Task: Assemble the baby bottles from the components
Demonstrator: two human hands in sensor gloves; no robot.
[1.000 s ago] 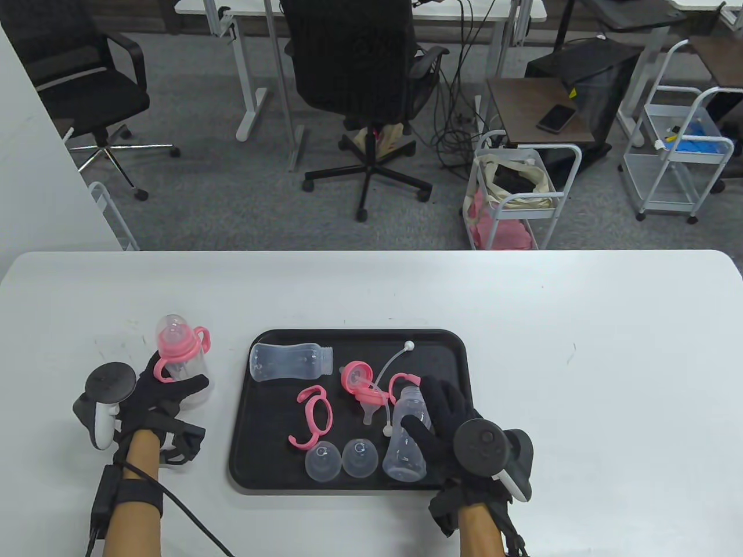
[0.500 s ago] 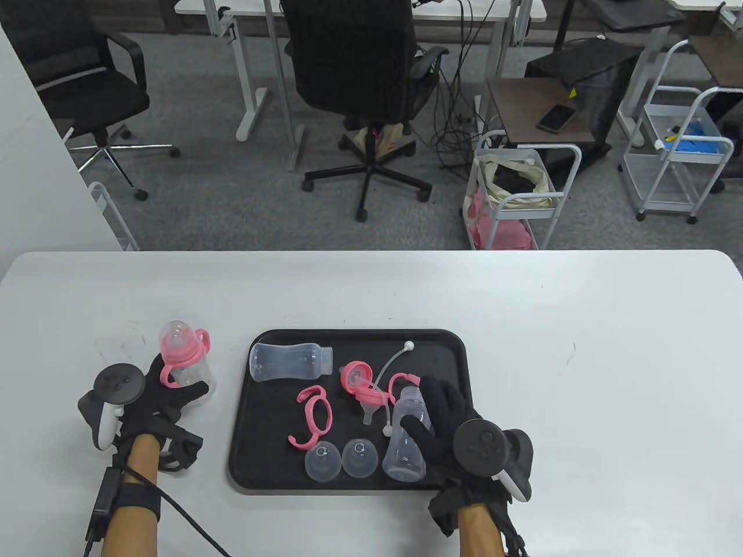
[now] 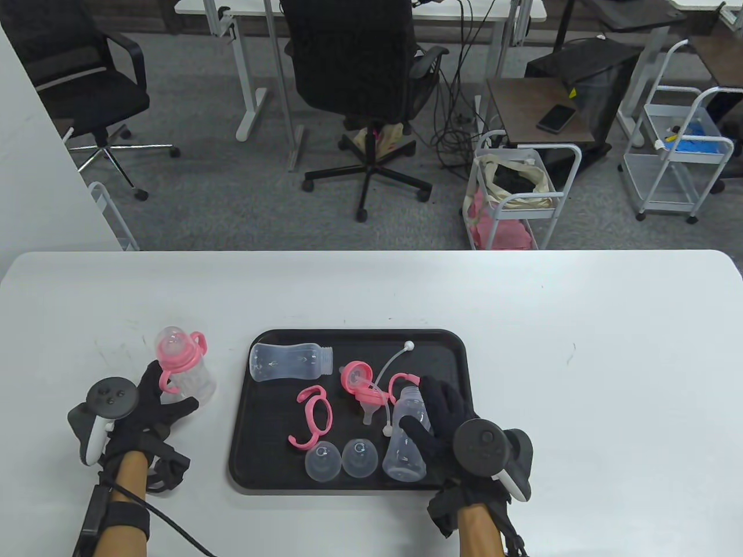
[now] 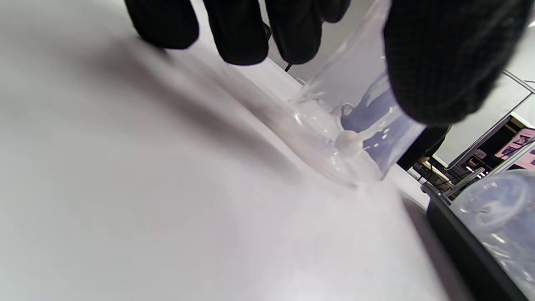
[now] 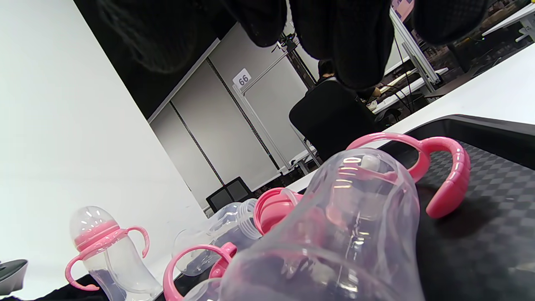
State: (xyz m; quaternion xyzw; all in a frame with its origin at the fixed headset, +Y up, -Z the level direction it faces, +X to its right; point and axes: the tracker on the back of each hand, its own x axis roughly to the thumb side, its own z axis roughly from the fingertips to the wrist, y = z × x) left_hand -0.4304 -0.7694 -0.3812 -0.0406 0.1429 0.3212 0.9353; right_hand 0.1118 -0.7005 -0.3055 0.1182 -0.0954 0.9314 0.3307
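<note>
Clear bottle (image 3: 408,432) lies neck-away on tray (image 3: 244,406), right hand (image 3: 450,420) gripping.

Tray (image 3: 244,464): black, with a checkered texture in the right wrist view. Table (image 3: 580,360): white. Assembled bottle (image 3: 184,371): clear body, pink collar and handles. Loose handle ring (image 3: 313,415): pink. Two dome caps (image 3: 341,459): clear. Gloves: black.

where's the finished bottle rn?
Table view: the finished bottle stands on the white table, left of the black tray, with the left hand at its base.
</note>
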